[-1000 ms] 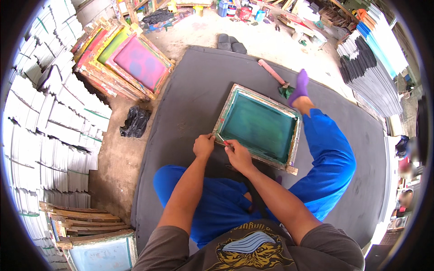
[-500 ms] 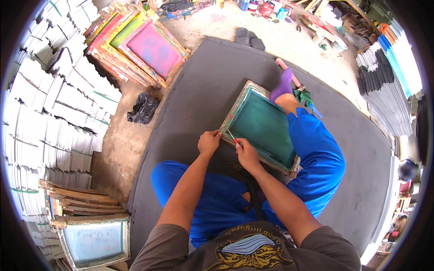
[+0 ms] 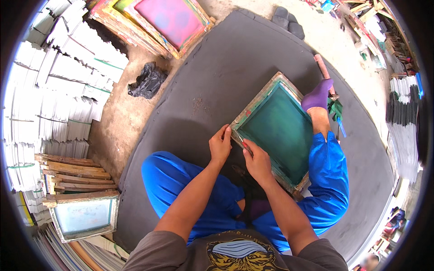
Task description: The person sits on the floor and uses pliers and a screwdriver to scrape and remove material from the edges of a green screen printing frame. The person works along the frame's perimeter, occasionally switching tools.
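A paint-stained wooden screen-printing frame (image 3: 253, 103) with dark green mesh (image 3: 282, 124) lies tilted in front of me. At its near left corner my left hand (image 3: 220, 145) is closed, thumb and fingers pinching the wood. My right hand (image 3: 258, 163) is closed by the frame's near edge around a red-handled screwdriver (image 3: 245, 145). Only a bit of red shows; the shaft is hard to make out now. My foot in a purple sock (image 3: 318, 95) rests against the frame's far right side.
The frame lies on a dark grey padded surface (image 3: 199, 77). Beyond my foot are a hammer with a pink handle (image 3: 322, 67) and a green item (image 3: 334, 108). White sheet stacks (image 3: 63, 90), a black plastic bag (image 3: 147, 81) and more frames (image 3: 86, 217) stand left. Slippers (image 3: 288, 21) lie far off.
My view has shifted, so the surroundings sit lower left or farther right. My hands stay by the same corner; the screwdriver's thin shaft, visible before, is now mostly hidden.
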